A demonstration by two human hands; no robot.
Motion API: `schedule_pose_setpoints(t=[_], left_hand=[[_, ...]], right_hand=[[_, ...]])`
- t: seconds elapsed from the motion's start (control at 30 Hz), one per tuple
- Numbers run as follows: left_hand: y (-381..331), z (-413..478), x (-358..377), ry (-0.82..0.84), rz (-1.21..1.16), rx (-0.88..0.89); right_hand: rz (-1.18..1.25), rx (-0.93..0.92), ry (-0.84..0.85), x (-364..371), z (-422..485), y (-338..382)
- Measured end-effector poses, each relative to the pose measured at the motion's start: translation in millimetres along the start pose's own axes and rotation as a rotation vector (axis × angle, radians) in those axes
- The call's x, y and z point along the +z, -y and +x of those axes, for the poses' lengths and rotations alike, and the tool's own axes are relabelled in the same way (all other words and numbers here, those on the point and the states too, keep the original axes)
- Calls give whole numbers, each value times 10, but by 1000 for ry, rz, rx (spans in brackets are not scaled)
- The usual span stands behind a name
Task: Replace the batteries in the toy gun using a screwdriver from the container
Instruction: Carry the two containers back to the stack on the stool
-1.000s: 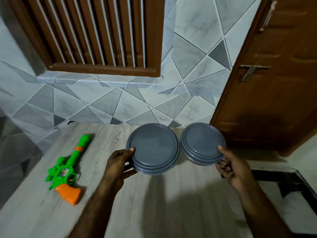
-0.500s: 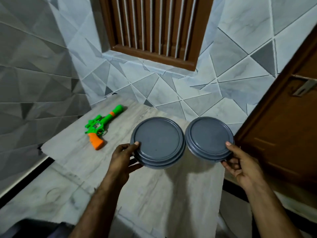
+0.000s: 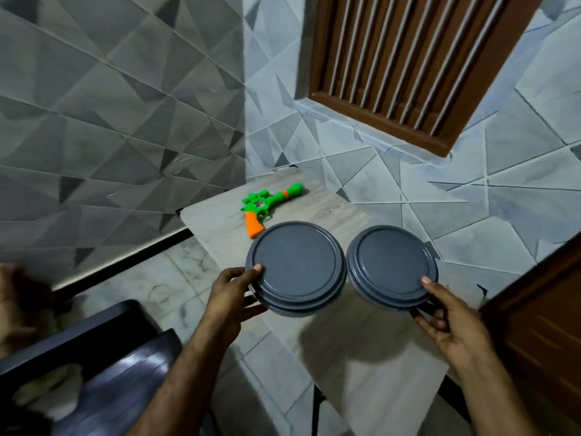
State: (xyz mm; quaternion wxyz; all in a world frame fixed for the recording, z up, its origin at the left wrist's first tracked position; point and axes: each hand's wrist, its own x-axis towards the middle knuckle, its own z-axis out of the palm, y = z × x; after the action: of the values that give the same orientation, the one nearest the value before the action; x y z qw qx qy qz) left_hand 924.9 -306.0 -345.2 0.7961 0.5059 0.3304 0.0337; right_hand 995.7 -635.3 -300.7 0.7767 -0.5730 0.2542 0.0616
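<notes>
Left hand [image 3: 232, 298] grips the round, smooth grey left container [image 3: 298, 262]; right hand [image 3: 452, 325] grips the matching right container [image 3: 390, 262]. A green-and-orange plastic toy gun [image 3: 267, 204] lies on the marbled tabletop [image 3: 345, 212].

matt grey plastic containers [image 3: 297, 267], glossy plastic gun [image 3: 267, 204]

Bare table [image 3: 330, 212] right of toy gun [image 3: 267, 204], grey containers [image 3: 297, 269] in front.
</notes>
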Motion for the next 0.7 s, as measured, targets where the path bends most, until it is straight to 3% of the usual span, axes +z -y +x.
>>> schedule_pose_setpoints(t=[0.47, 0.7], left_hand=[[351, -1457, -1393, -198, -31, 80], [625, -2255, -1887, -324, -140, 126]], right_hand=[[-87, 82, 136, 157, -1447, -759], [-168, 87, 284, 153, -1932, -1013]])
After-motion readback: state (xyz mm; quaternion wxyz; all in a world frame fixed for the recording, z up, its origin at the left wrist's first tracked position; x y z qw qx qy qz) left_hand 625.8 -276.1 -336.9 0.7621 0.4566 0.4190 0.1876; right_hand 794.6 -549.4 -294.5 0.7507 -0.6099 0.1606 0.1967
